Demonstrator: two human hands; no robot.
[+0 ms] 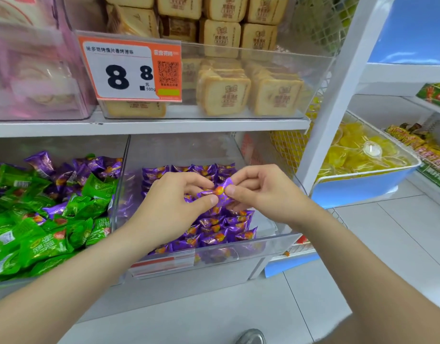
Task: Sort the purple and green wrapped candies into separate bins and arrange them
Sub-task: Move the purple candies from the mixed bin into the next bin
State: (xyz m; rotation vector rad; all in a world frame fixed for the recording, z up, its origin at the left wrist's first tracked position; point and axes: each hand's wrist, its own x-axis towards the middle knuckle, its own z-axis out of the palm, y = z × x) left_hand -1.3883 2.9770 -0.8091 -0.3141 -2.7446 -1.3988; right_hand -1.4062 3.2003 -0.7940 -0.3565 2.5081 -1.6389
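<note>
Both hands meet over the right clear bin (276, 240), which holds rows of purple wrapped candies (214, 227). My left hand (174, 204) and my right hand (258, 192) pinch one purple candy (220, 191) between them, each at one end of its wrapper, just above the rows. The left bin (119, 184) holds a loose heap of green candies (52, 219) with several purple candies (89, 167) mixed in, mostly at the back.
A shelf above carries a clear bin of toast-slice snacks (226, 95) with an orange price tag (132, 70). A white upright post (338, 95) stands to the right, and beyond it a blue bin of yellow jelly cups (358, 155). Grey floor tiles lie below.
</note>
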